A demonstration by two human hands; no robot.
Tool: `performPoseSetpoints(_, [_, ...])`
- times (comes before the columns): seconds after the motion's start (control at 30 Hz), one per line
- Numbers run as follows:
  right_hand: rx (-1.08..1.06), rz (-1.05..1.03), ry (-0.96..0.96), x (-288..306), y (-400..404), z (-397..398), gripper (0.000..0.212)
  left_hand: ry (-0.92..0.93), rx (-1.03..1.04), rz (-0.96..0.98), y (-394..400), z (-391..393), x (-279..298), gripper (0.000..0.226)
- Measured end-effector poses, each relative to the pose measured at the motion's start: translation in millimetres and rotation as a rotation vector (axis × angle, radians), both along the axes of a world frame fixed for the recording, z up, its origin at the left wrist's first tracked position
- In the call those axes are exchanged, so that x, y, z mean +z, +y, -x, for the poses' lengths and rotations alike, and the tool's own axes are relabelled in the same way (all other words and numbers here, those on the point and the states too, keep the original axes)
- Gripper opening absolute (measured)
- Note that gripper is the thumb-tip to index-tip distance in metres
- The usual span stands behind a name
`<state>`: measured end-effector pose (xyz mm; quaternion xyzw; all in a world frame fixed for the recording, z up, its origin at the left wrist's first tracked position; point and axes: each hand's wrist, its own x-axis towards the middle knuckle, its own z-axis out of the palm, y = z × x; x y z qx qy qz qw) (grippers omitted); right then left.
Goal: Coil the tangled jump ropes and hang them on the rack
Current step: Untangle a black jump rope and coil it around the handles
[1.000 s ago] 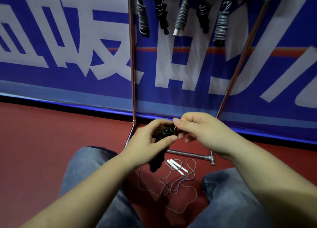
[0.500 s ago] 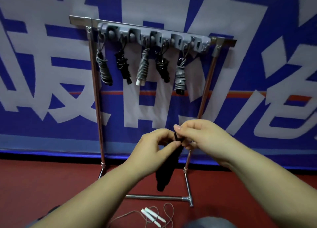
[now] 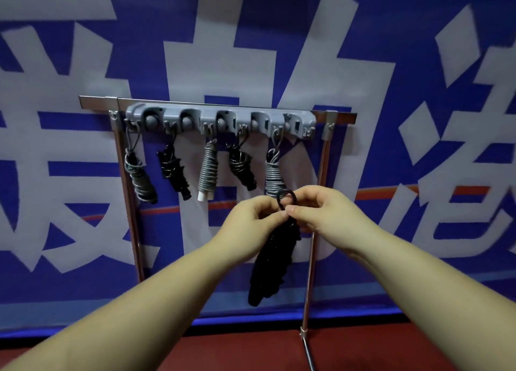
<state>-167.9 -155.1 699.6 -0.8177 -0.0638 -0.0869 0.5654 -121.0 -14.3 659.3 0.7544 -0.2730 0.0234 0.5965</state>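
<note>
Both hands, left hand (image 3: 252, 222) and right hand (image 3: 325, 211), are pinching the black coiled rope (image 3: 272, 264) at its top loop, bundle hanging toward 6 o'clock; the rack (image 3: 220, 119) is sitting at 11 o'clock, carrying five coiled ropes (image 3: 206, 172).

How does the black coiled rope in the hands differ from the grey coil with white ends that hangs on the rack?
The black rope is held by the left hand and right hand, not yet on the rack; the grey coil hangs from a hook. The black rope looks thicker and rougher, the grey coil slim and neatly wound. White handle ends show under the grey coil; none show on the black rope. Both are wound into bundles with a loop on top.
</note>
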Motion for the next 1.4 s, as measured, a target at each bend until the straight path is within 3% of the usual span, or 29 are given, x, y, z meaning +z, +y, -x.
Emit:
performPoseSetpoints(0.17, [-0.098, -0.031, -0.116, 29.3, -18.0, -40.4, 0.010, 0.005, 0.020, 0.017, -27.5, -48.0, 34.5, 0.015])
performPoseSetpoints(0.3, [-0.232, -0.034, -0.160, 50.1, -39.5, -80.8, 0.008, -0.036, 0.064, 0.020, -58.6, -85.2, 62.8, 0.029])
performPoseSetpoints(0.4, [-0.350, 0.017, -0.153, 53.8, -56.7, -111.8, 0.026, -0.031, 0.088, -0.006, -81.3, -109.9, 78.8, 0.030])
performPoseSetpoints(0.7, [-0.483, 0.156, -0.066, 52.7, -81.7, -168.5, 0.039, 0.254, 0.012, 0.200, -124.1, -167.6, 71.8, 0.025])
performPoseSetpoints(0.93, [-0.500, 0.123, -0.015, 35.0, -78.7, -184.5, 0.033, 0.268, 0.106, 0.182, -128.3, -180.9, 51.0, 0.023])
performPoseSetpoints(1.07, [-0.488, 0.119, -0.029, 33.1, -77.1, -178.8, 0.027, 0.244, 0.112, 0.186, -125.2, -178.5, 48.1, 0.007])
performPoseSetpoints(1.23, [-0.485, 0.198, -0.015, 36.0, -76.1, -165.0, 0.031, 0.182, 0.118, 0.090, -109.1, -159.2, 54.6, 0.029])
performPoseSetpoints(1.4, [-0.435, 0.308, -0.026, 36.8, -58.2, -132.8, 0.030, 0.159, 0.095, 0.028, -69.7, -127.3, 53.8, 0.025])
